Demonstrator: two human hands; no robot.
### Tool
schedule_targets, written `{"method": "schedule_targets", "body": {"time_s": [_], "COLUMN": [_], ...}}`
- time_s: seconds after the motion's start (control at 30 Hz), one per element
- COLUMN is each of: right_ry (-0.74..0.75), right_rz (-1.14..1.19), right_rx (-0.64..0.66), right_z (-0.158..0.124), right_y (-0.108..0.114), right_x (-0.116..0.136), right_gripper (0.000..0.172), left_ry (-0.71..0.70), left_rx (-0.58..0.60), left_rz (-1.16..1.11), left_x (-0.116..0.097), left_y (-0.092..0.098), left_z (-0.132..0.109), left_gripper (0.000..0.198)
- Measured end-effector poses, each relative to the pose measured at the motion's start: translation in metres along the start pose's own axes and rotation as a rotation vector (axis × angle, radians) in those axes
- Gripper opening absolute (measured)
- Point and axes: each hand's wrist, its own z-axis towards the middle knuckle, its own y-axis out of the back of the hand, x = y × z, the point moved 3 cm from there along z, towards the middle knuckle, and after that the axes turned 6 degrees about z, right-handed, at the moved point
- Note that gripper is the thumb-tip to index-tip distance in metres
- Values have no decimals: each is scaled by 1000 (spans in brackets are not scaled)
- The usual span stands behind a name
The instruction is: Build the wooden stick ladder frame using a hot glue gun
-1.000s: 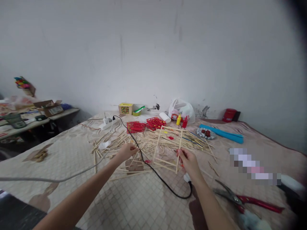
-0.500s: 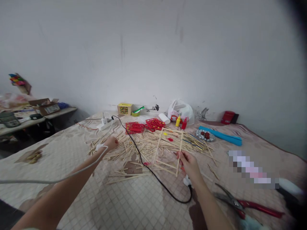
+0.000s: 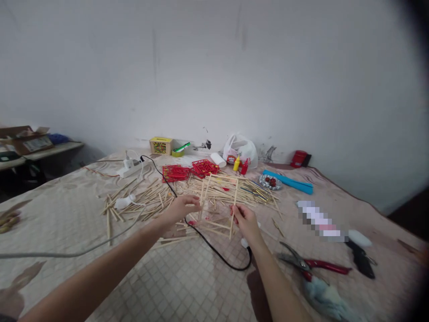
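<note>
In my right hand (image 3: 246,220) is a frame of thin wooden sticks (image 3: 236,192), pinched by the lower part of its right-hand stick and held up over the mat. My left hand (image 3: 184,208) reaches to the frame's left side with fingers stretched out. Its fingertips are beside the left stick; whether they touch it I cannot tell. Behind and left of the frame spreads a pile of loose wooden sticks (image 3: 147,199). A black cord (image 3: 214,249) runs beneath the hands to a white plug end near my right wrist.
Red-handled shears (image 3: 326,266) and a black-handled tool (image 3: 360,259) lie at right. Farther back are red stick pieces (image 3: 176,172), glue-like bottles (image 3: 236,164), a plastic bag (image 3: 241,150) and a blue strip (image 3: 290,181). A power strip (image 3: 129,167) sits at left, its cable trailing forward.
My left hand has moved right, from over the stick pile to the frame's left side, and its fingers have straightened. My right hand still holds the frame. The view has swung right.
</note>
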Motion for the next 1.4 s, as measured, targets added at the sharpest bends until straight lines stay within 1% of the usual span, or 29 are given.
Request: {"method": "schedule_targets", "body": {"time_s": [0.1,0.27,0.43,0.73,0.97,1.4], "right_ry": [10,22,20,24,16,10], "right_rz": [7,14,17,30,39,56], "right_rx": [2,24,33,35,46,51], "right_z": [0,1,3,1,1,2], "right_y": [1,1,2,2,1,1], "right_x": [1,1,-1,6,5,2], "right_gripper": [36,34,33,31,32,35], "left_ry": [-2,33,62,53,18,40], "left_rx": [-28,-41,-45,-64,-98,-74], "left_rz": [-4,29,65,120,88,73], "left_x": [-12,-11,-10,-20,-16,-17], "left_y": [-14,-24,-24,-24,-27,-29], "left_z": [3,8,7,0,2,0], "left_gripper": [12,13,14,16,15,17]}}
